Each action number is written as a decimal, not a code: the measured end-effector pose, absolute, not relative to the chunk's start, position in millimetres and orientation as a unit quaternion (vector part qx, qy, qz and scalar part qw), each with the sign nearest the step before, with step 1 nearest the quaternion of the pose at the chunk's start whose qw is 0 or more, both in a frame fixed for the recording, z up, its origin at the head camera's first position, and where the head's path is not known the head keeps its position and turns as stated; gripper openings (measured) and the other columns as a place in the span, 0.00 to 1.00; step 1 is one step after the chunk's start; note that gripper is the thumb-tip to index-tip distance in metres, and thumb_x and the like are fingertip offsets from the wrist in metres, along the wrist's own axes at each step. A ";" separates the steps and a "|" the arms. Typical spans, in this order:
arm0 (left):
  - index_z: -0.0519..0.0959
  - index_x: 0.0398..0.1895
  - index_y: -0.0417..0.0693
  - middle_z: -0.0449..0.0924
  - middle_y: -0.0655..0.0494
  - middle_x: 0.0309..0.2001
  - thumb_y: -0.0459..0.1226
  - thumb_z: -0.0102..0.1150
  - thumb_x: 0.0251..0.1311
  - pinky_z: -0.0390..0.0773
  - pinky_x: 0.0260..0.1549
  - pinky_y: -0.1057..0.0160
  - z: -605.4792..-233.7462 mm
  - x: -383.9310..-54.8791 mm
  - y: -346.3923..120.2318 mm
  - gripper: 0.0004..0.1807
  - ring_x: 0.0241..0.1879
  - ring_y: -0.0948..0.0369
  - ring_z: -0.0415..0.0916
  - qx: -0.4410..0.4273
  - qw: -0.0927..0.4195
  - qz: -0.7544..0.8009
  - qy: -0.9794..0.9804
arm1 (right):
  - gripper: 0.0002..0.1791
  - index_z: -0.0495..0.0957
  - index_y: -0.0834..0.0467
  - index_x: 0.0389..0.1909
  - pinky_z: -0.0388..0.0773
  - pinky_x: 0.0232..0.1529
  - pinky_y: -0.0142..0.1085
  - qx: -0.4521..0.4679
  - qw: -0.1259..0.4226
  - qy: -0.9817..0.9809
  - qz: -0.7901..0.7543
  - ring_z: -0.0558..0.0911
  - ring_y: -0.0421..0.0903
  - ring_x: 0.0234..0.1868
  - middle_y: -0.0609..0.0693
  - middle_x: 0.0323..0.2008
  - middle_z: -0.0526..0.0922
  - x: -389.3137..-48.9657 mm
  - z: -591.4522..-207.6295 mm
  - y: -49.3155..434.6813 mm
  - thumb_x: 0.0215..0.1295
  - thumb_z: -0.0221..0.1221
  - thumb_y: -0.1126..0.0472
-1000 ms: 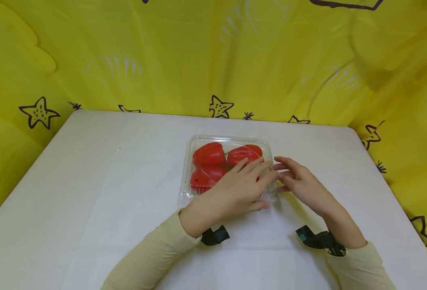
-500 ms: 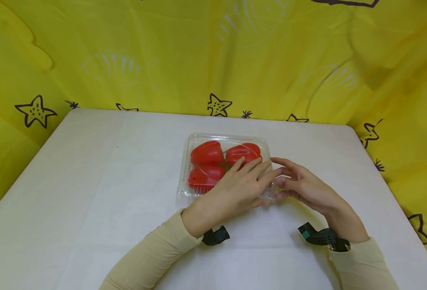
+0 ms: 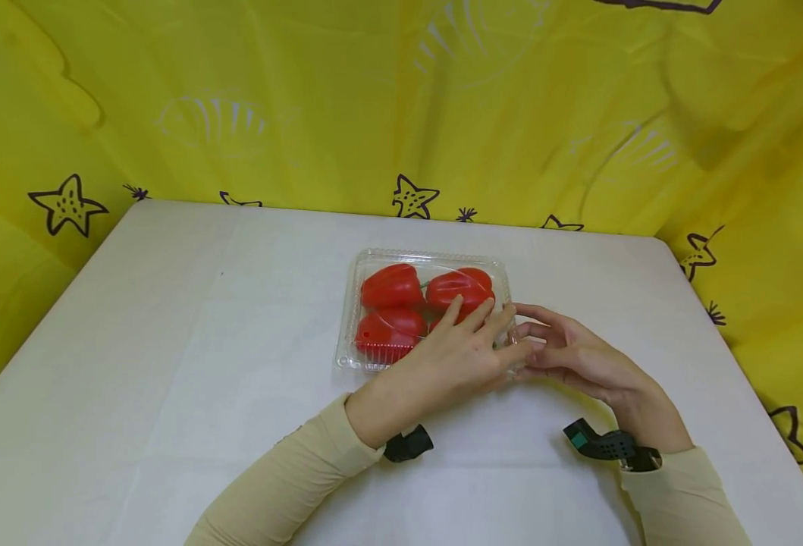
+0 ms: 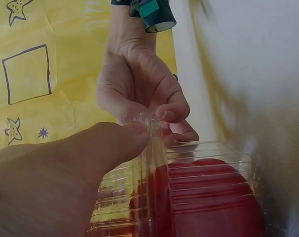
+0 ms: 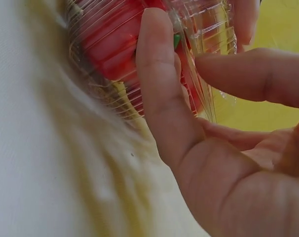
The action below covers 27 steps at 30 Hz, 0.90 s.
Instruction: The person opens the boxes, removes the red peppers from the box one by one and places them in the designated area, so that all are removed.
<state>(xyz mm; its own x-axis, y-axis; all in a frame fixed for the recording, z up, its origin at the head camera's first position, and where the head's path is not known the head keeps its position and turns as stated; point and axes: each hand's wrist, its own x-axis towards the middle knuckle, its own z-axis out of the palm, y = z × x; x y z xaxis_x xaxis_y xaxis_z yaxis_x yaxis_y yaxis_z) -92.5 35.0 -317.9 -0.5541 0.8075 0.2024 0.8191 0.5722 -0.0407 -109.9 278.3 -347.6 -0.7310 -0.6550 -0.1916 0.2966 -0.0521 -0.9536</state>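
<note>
A clear plastic clamshell container [image 3: 350,318] lies on the table with several red bell peppers [image 3: 391,287] inside. Its lid is down over them. My left hand [image 3: 442,356] rests across the lid's near right part with fingers spread and fairly straight. In the left wrist view its thumb [image 4: 125,140] presses the ridged rim. At the container's right side, my right hand [image 3: 578,356] holds the edge at the near corner, fingers curled. The right wrist view has the rim between thumb and finger [image 5: 159,64]. Part of the peppers is hidden beneath the left hand.
A white-covered table [image 3: 169,364] extends around the container. Behind it and along the sides hangs a yellow cloth [image 3: 319,106] with starfish drawings. Each wrist wears a dark strap [image 3: 602,446] below the hand.
My right hand has closed in on the container's right edge, its fingers now at the rim. The left hand has slid slightly right, its thumb now near the right hand's fingers.
</note>
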 end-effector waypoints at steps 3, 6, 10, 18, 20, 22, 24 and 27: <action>0.69 0.70 0.65 0.64 0.46 0.74 0.46 0.53 0.72 0.68 0.65 0.37 -317.8 -91.8 35.5 0.24 0.71 0.46 0.65 -0.470 0.113 -0.014 -0.875 | 0.35 0.50 0.55 0.75 0.83 0.54 0.42 -0.163 0.342 0.585 -0.717 0.83 0.45 0.50 0.50 0.57 0.74 -110.5 -348.6 280.3 0.70 0.45 0.77; 0.69 0.70 0.65 0.65 0.48 0.73 0.41 0.54 0.72 0.71 0.63 0.39 -317.5 -90.9 36.2 0.25 0.70 0.47 0.67 -0.480 0.127 0.019 -0.868 | 0.36 0.50 0.56 0.76 0.82 0.56 0.43 -0.185 0.350 0.561 -0.727 0.82 0.45 0.51 0.50 0.60 0.74 -111.4 -349.4 281.5 0.69 0.43 0.78; 0.70 0.69 0.66 0.66 0.50 0.71 0.38 0.53 0.72 0.74 0.61 0.40 -318.8 -89.5 38.0 0.24 0.69 0.47 0.69 -0.485 0.157 0.061 -0.858 | 0.36 0.51 0.56 0.76 0.81 0.58 0.41 -0.202 0.359 0.535 -0.738 0.81 0.45 0.53 0.50 0.62 0.74 -112.0 -350.2 281.8 0.69 0.41 0.79; 0.73 0.66 0.66 0.69 0.51 0.69 0.38 0.52 0.72 0.76 0.58 0.39 -325.6 -88.0 41.5 0.22 0.66 0.47 0.73 -0.477 0.202 0.067 -0.852 | 0.36 0.52 0.57 0.75 0.80 0.57 0.35 -0.200 0.363 0.510 -0.754 0.79 0.43 0.55 0.51 0.62 0.74 -111.6 -351.8 282.4 0.67 0.40 0.81; 0.73 0.67 0.67 0.69 0.51 0.69 0.39 0.51 0.73 0.75 0.59 0.39 -325.8 -87.6 43.2 0.22 0.66 0.47 0.72 -0.472 0.195 0.068 -0.857 | 0.36 0.52 0.58 0.74 0.81 0.57 0.34 -0.200 0.364 0.506 -0.756 0.79 0.43 0.55 0.51 0.61 0.74 -111.9 -352.0 282.4 0.66 0.40 0.82; 0.72 0.68 0.68 0.69 0.51 0.69 0.40 0.51 0.73 0.74 0.60 0.38 -325.3 -87.1 45.1 0.23 0.67 0.46 0.71 -0.468 0.182 0.066 -0.862 | 0.36 0.52 0.58 0.74 0.81 0.56 0.34 -0.199 0.363 0.506 -0.757 0.78 0.42 0.55 0.51 0.60 0.75 -112.2 -352.1 282.6 0.66 0.40 0.82; 0.71 0.69 0.68 0.70 0.51 0.69 0.40 0.52 0.72 0.73 0.61 0.37 -324.9 -86.6 46.4 0.24 0.68 0.46 0.71 -0.464 0.171 0.065 -0.867 | 0.37 0.53 0.58 0.74 0.81 0.55 0.33 -0.199 0.362 0.509 -0.755 0.78 0.42 0.55 0.50 0.60 0.75 -112.4 -352.1 282.9 0.65 0.41 0.82; 0.71 0.69 0.68 0.71 0.51 0.68 0.40 0.53 0.72 0.72 0.61 0.37 -324.8 -86.7 46.9 0.24 0.68 0.46 0.70 -0.463 0.168 0.059 -0.868 | 0.37 0.53 0.57 0.74 0.80 0.55 0.33 -0.199 0.361 0.512 -0.753 0.78 0.42 0.54 0.50 0.59 0.75 -112.4 -352.3 283.6 0.65 0.41 0.82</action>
